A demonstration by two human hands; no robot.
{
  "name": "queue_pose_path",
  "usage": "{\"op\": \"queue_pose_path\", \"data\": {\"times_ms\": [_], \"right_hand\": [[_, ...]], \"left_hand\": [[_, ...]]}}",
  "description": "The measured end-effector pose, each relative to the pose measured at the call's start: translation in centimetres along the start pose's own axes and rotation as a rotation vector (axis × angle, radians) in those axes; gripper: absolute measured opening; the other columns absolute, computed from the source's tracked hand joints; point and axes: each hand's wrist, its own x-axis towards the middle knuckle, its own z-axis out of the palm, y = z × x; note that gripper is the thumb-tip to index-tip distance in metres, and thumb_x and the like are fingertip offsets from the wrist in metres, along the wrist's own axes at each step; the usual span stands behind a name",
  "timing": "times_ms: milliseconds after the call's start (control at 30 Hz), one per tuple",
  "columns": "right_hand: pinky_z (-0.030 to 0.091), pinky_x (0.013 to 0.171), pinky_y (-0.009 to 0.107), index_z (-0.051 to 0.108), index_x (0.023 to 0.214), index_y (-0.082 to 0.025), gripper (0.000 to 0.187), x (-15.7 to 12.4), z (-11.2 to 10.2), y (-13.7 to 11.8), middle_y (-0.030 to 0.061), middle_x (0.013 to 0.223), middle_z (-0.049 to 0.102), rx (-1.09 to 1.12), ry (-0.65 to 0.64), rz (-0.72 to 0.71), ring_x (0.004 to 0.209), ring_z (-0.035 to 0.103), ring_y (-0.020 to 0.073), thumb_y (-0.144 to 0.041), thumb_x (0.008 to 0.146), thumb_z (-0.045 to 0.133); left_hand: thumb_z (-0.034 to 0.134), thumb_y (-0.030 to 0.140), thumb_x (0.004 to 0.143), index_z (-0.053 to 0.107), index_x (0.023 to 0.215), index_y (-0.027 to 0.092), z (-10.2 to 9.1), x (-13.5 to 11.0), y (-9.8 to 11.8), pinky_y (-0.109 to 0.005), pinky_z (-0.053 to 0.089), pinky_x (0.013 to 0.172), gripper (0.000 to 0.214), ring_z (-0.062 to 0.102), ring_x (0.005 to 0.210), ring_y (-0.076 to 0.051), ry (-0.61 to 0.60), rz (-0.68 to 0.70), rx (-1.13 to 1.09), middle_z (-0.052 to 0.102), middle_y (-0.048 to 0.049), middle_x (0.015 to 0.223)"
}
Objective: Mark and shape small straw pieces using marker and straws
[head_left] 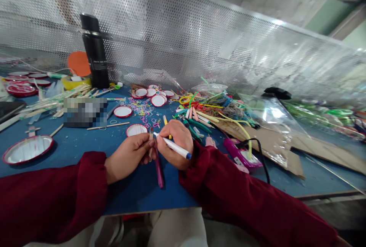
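Note:
My left hand (130,156) is closed, pinching a small wooden stick (151,134) held upright over the blue table (85,144). My right hand (175,143) grips a white marker with a blue end cap (173,146), its tip touching the stick. A purple stick (158,170) lies on the table just below both hands. Both arms wear dark red sleeves. A small red-rimmed round lid (136,129) rests right behind my left hand.
More red-rimmed lids (27,149) and loose rubber bands (140,108) lie about. A black bottle (95,50) stands at the back by a perforated metal screen. Coloured straws (217,104), a pink glue gun (241,155), cardboard and plastic bags fill the right side.

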Motion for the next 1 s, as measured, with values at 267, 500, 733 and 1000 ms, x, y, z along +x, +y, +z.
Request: {"op": "queue_pose_path", "data": {"times_ms": [267, 500, 733, 1000], "right_hand": [[0.048, 0.072, 0.035, 0.049, 0.074, -0.023, 0.012, 0.00, -0.11, 0.02, -0.0004, 0.067, 0.059, -0.006, -0.019, 0.004, 0.067, 0.056, 0.0167, -0.020, 0.083, 0.056], [0.049, 0.070, 0.038, 0.049, 0.075, -0.025, 0.012, -0.14, 0.16, 0.30, 0.0001, 0.067, 0.059, 0.018, 0.009, -0.011, 0.066, 0.056, 0.0187, -0.020, 0.083, 0.057], [0.048, 0.070, 0.036, 0.049, 0.074, -0.024, 0.012, -0.16, 0.15, 0.25, -0.0001, 0.067, 0.059, 0.016, 0.013, -0.016, 0.067, 0.056, 0.0170, -0.021, 0.083, 0.057], [0.048, 0.070, 0.036, 0.049, 0.073, -0.023, 0.013, -0.13, 0.09, 0.19, 0.0003, 0.066, 0.058, 0.016, 0.003, -0.007, 0.067, 0.055, 0.0172, -0.022, 0.083, 0.057]], "left_hand": [[0.046, 0.044, 0.094, 0.055, 0.073, 0.017, 0.07, -0.02, -0.05, -0.021, 0.043, 0.053, 0.036, 0.050, 0.053, -0.009, 0.004, 0.003, 0.004, 0.057, 0.0011, 0.064], [0.050, 0.048, 0.091, 0.055, 0.071, 0.017, 0.09, 0.03, 0.15, -0.022, 0.043, 0.051, 0.037, 0.050, 0.052, -0.009, 0.013, -0.008, -0.015, 0.058, 0.0007, 0.064], [0.044, 0.041, 0.094, 0.054, 0.073, 0.016, 0.04, 0.07, 0.03, -0.022, 0.042, 0.052, 0.034, 0.049, 0.052, -0.008, -0.006, -0.007, -0.003, 0.056, 0.0012, 0.065], [0.042, 0.040, 0.095, 0.053, 0.075, 0.016, -0.01, 0.02, 0.01, -0.022, 0.041, 0.053, 0.033, 0.049, 0.053, -0.008, -0.018, 0.000, 0.011, 0.056, 0.0013, 0.066]]}}
